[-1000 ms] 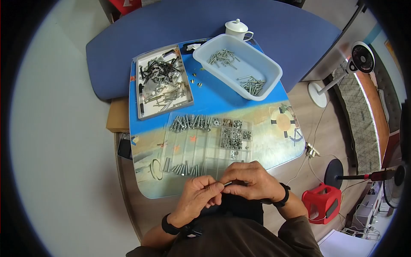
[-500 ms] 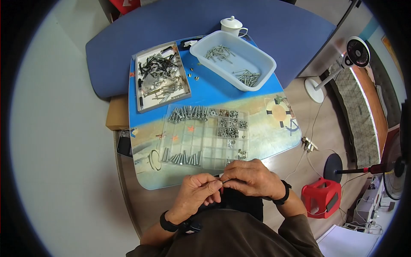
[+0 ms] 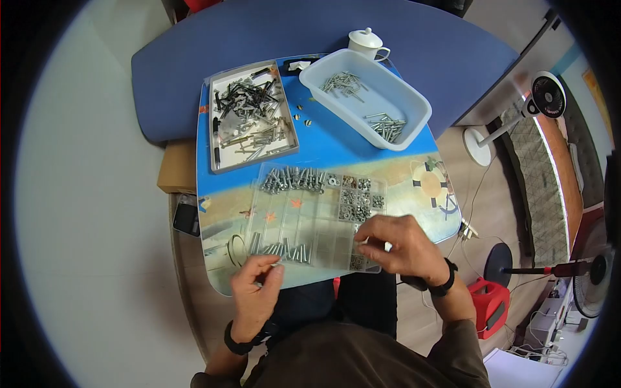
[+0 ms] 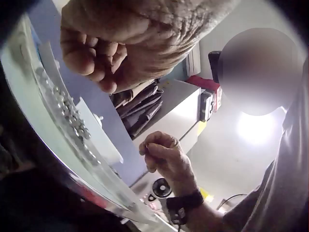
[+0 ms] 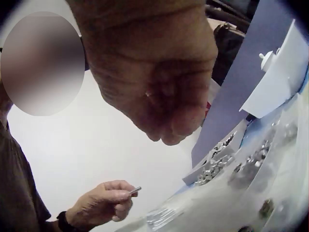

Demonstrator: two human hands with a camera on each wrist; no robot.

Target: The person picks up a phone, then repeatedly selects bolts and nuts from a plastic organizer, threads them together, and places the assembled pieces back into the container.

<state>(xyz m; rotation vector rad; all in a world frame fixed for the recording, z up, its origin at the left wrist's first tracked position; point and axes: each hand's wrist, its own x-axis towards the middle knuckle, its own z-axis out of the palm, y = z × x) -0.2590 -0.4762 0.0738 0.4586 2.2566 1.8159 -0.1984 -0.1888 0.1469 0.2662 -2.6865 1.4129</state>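
Note:
My left hand (image 3: 254, 294) is held near the front left edge of the table. Between its thumb and forefinger it pinches a short, thin metal rod (image 5: 135, 191), clearest in the right wrist view. My right hand (image 3: 402, 244) hovers over the front right compartments of a clear plastic organizer (image 3: 330, 227), thumb and fingers bent together; I cannot tell whether a small piece is between its fingertips. Bolts (image 3: 294, 180) fill the organizer's back left end, nuts and washers (image 3: 356, 199) its small back right compartments. Short metal rods (image 3: 288, 252) lie at its front left.
A shallow box (image 3: 294, 143) of mixed black and silver screws stands at the back left. Behind the organizer, a pale plastic tub (image 3: 381, 103) holds two heaps of screws. A lidded white mug (image 3: 365, 42) stands beside it. Several small striped pieces (image 3: 308, 122) lie between box and tub.
My hands, together at the table's front edge before, have parted. The left moved leftward with the rod; the right moved forward and right over the organizer.

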